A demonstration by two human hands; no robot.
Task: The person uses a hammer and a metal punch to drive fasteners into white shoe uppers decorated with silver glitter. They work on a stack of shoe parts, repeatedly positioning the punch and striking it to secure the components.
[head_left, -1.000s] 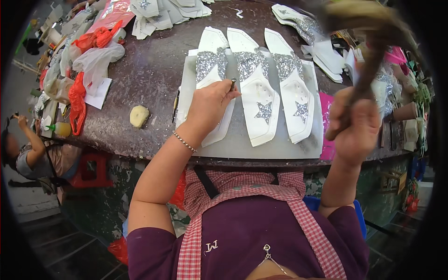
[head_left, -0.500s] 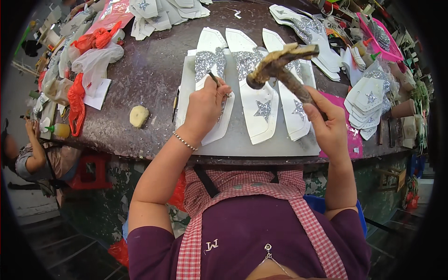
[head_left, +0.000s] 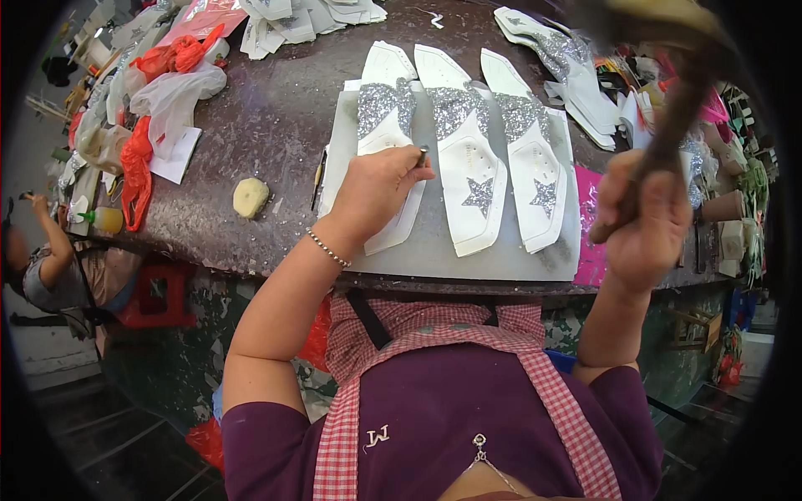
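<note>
Left hand (head_left: 378,185) fingers pinching small punch (head_left: 422,154) upright on left white shoe piece (head_left: 386,142) on table (head_left: 267,125); right hand (head_left: 642,219) gripping raised hammer (head_left: 668,100); strike squarely, punch vertical, fingertips low.

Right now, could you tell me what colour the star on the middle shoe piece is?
Glittery silver, on the white middle shoe piece; the head view shows it clearly.
</note>
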